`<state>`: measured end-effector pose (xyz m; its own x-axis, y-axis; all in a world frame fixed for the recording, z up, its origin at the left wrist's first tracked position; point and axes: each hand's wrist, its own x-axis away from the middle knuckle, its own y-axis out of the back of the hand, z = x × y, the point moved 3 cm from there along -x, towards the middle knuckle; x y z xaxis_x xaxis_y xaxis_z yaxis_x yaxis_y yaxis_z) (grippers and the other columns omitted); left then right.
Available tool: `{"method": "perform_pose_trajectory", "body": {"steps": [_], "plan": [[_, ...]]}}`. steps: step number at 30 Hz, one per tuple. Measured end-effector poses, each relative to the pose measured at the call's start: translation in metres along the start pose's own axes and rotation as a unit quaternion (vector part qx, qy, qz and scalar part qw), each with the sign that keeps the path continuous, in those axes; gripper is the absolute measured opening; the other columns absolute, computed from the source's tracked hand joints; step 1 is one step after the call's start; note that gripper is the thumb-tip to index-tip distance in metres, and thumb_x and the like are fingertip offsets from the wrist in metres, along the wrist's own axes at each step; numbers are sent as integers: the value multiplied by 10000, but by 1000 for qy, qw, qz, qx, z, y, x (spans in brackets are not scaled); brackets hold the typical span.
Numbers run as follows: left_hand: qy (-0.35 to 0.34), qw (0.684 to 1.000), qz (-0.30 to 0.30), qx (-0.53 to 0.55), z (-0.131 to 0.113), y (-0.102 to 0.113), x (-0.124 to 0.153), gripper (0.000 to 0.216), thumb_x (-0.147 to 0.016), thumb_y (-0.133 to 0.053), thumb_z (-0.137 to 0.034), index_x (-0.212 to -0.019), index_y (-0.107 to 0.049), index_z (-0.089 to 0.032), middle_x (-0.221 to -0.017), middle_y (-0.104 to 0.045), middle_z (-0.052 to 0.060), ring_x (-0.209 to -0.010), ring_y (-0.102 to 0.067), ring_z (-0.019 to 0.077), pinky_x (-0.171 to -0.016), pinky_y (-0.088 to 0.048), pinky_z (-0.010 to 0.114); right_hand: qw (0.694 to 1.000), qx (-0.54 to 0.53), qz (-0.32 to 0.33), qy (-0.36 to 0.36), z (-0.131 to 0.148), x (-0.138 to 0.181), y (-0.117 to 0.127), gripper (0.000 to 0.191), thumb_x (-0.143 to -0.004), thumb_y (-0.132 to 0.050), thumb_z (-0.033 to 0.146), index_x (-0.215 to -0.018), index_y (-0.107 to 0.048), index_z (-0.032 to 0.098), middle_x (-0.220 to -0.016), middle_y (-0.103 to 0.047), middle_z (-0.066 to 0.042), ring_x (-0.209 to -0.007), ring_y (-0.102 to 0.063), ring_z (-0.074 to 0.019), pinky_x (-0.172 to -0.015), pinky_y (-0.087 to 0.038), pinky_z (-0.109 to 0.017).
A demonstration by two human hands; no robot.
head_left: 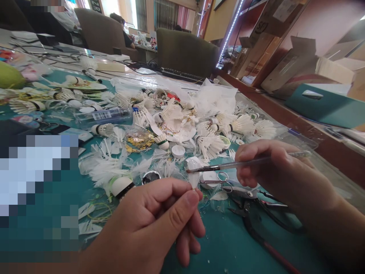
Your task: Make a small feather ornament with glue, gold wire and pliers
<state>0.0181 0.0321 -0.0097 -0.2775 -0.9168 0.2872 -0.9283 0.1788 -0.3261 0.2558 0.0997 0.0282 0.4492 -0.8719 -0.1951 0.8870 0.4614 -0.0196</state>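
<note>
My left hand [171, 217] pinches the lower end of a white feather [194, 167] between thumb and forefinger, holding it upright. In my right hand [273, 163] is a thin paintbrush [245, 163] with a clear handle, held roughly level. Its dark tip lies against or just in front of the feather's face; I cannot tell whether it touches. Just beyond the feather are a round white lid [209, 178] and small scissors [224, 182]. Below my right hand lie pliers or cutters [246, 215] with dark red handles. A shuttlecock [122, 187] sits beyond my left hand.
Shuttlecocks, loose feathers [104, 163] and plastic bags [216, 97] crowd the green mat [216, 243]. A clear bottle [105, 116], gold flakes [139, 140] and a small white jar lid [178, 151] lie among them. Cardboard boxes [336, 72] stand right. People sit beyond the chairs [185, 53].
</note>
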Motion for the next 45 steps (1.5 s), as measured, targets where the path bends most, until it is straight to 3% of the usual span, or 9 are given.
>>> {"method": "perform_pose_trajectory", "body": {"steps": [20,25,38,45], "plan": [[-7,1000,-11,-6,-1,0,0,359,-877,-917,-449,-636,-777,-223,-532,-706,-41,-436,-575,62,-509,-516,149,1000,-20,-17,-13,0,-3,1,320,-962,-851,564,-1034,-901,256,-758,-800,-31,-561,-673,-129,-601,-622,-262],[-13,1000,-25,-6,-1,0,0,361,-864,-925,-451,-626,-773,-227,-515,-688,-39,-439,-587,75,-514,-529,164,1000,-2,-20,-4,-1,-2,1,345,-944,-866,571,-1022,-903,236,-705,-786,-44,-557,-702,-171,-554,-629,-296],[-21,999,-25,-4,-2,0,0,321,-880,-922,-382,-641,-781,-221,-551,-725,-50,-436,-596,40,-474,-471,103,999,-29,8,-15,-2,-3,-1,327,-971,-846,548,-1016,-901,229,-728,-806,-50,-569,-714,-155,-547,-622,-254],[-22,999,-23,13,-1,0,0,319,-877,-923,-378,-640,-785,-215,-552,-733,-55,-440,-605,31,-474,-470,81,998,-48,2,-26,0,-4,3,296,-976,-843,548,-1036,-909,266,-776,-824,-32,-609,-725,-132,-642,-655,-233]]}}
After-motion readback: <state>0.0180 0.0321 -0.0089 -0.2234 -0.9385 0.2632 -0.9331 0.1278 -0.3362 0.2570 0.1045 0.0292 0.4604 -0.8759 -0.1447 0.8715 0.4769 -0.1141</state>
